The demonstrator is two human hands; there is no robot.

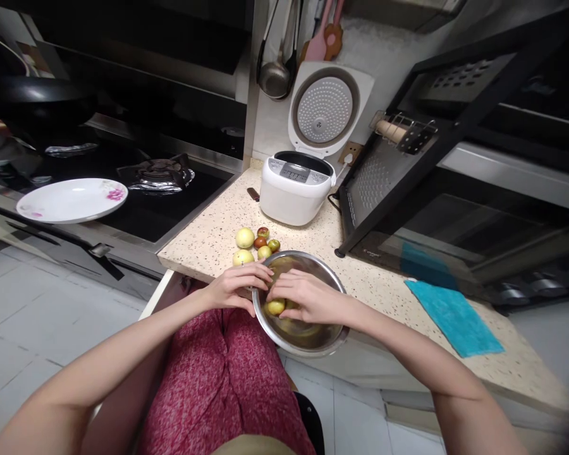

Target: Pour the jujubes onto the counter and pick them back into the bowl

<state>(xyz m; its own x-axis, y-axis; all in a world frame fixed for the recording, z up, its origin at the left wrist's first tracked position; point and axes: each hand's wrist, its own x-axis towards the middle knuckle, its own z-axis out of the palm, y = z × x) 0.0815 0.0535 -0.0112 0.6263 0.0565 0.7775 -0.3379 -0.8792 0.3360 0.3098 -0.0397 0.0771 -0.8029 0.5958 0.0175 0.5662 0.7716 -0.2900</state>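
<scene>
A round stainless steel bowl [337,278] sits at the counter's front edge, partly over my lap. My left hand [237,284] grips its left rim, fingers over the edge and thumb outside. Inside the bowl, my right hand [308,296] curls its fingers around a yellow-green fruit [275,307], perhaps a jujube. The rest of the bowl's contents is partly hidden by that hand. Beside the bowl lie a round pale yellow fruit [244,238], another pale yellow fruit [243,257] and several smaller ones, among them a reddish-brown fruit [260,242].
A white rice cooker [291,199] stands behind the fruit with its lid raised. An oven [455,227] and a turquoise cloth [459,319] are at the right. Leftward, a white flowered plate [71,201] rests by the gas burner [159,172]. Ladles [275,79] hang on the wall.
</scene>
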